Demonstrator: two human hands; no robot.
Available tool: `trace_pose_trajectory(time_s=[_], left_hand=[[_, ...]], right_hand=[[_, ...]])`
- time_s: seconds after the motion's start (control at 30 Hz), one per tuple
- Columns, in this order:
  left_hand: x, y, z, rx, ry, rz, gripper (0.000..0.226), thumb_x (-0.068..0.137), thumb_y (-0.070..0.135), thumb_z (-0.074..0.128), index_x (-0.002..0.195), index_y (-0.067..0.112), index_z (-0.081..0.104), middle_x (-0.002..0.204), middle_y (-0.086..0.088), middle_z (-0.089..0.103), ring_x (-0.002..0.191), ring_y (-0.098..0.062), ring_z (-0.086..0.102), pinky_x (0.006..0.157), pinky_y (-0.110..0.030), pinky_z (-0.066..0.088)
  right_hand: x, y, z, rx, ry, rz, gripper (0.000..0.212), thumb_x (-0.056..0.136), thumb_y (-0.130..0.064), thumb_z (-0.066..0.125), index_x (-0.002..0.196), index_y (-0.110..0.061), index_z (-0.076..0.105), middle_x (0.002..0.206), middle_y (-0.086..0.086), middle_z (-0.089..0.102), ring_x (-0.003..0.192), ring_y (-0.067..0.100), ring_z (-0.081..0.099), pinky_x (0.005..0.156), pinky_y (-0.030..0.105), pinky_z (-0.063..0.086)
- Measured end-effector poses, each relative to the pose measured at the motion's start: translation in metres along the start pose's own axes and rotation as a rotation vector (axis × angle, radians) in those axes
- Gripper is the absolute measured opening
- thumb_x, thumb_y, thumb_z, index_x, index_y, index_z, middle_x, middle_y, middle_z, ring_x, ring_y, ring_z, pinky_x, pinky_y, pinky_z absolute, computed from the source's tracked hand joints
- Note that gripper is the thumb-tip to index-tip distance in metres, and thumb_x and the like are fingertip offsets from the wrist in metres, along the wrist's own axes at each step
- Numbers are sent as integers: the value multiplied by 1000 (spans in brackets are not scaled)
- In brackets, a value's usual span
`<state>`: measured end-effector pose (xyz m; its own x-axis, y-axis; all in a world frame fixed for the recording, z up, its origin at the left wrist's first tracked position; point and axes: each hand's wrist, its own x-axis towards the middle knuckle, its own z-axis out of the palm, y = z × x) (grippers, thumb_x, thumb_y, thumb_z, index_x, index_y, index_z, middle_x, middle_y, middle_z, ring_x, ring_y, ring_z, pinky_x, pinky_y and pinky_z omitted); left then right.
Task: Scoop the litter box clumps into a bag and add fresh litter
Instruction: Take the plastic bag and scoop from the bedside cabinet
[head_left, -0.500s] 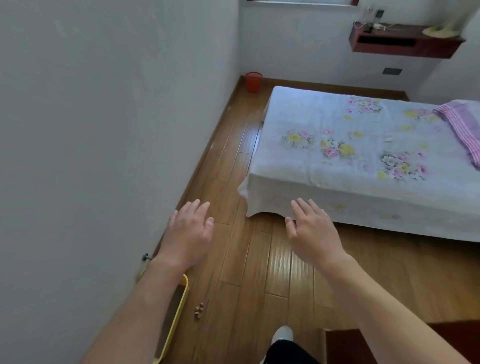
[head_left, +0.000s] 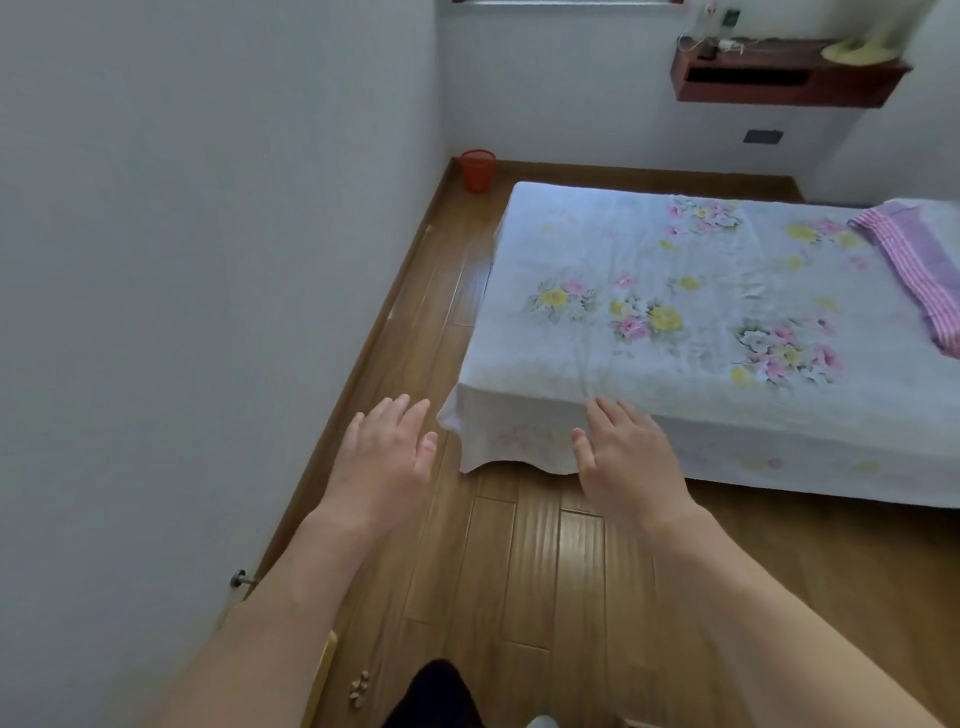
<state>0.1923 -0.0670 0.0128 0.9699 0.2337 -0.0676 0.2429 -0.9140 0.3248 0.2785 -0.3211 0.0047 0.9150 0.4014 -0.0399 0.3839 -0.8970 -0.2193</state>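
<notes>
**Both hands free and spread above the floor; only a yellow rim in view**

Left hand (head_left: 382, 457): released, fingers straight and slightly fanned, palm down, holding nothing. It hangs over the wooden floor (head_left: 545, 571), with the white wall (head_left: 182, 260) close on its outer side.

Right hand (head_left: 623, 457): also released, fingers straight, palm down, holding nothing. Its fingertips overlap the hanging edge of the flowered sheet on the bed (head_left: 571, 234); contact cannot be told.

Task item: a short strip of yellow rim (head_left: 324, 670) shows behind the left hand, under the forearm at the bottom edge. Whether it is the litter box cannot be told. A few small pale pellets (head_left: 359, 688) lie on the floor just beside it, on its right-hand side. No bag or scoop is seen.

Other: a metal peg (head_left: 240, 578) sticks out of the wall beside the left forearm. A red basket (head_left: 478, 170) stands far beyond the left hand, in the room corner. A pink striped cloth (head_left: 919, 270) lies on the bed well beyond the right hand. A dark wall shelf (head_left: 779, 78) hangs above, farther still.
</notes>
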Motion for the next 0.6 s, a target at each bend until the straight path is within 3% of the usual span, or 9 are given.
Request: trace_pose_trajectory(time_s=[0.17,0.3,0.4,0.5,0.6], left_hand=[[72,25,8,3,-45,92,52,105,41,29,154,24,29,161,2,28,151,-15,16,124,-42,9],[148,53,17,19,-75,252,46,104,37,32,147,20,37,149,2,41,142,-16,30,120,-41,17],[209,78,25,32,-117,377,46,105,36,33,148,20,35,150,1,39,143,-18,29,119,-39,19],[261,111,28,43,-164,499,48,105,35,33,150,18,34,154,-1,35,144,-19,27,118,-38,21],[302,149,31,17,-224,575,50,105,38,32,152,20,31,158,-1,31,147,-21,24,120,-40,20]], right_hand=[[41,32,-7,-9,-25,98,50,98,-38,25,138,-13,43,135,2,52,127,22,44,110,39,35],[78,61,-10,-16,15,233,36,98,-35,31,123,-16,49,115,0,56,109,21,50,97,37,41],[101,83,-17,3,41,371,28,98,-34,32,112,-18,51,106,-3,54,104,20,51,92,36,42],[117,105,-28,49,74,515,32,99,-35,34,119,-17,51,115,-1,55,113,21,50,97,38,41],[124,130,-40,129,139,675,43,102,-36,33,136,-14,44,138,3,50,130,21,41,109,38,35]])
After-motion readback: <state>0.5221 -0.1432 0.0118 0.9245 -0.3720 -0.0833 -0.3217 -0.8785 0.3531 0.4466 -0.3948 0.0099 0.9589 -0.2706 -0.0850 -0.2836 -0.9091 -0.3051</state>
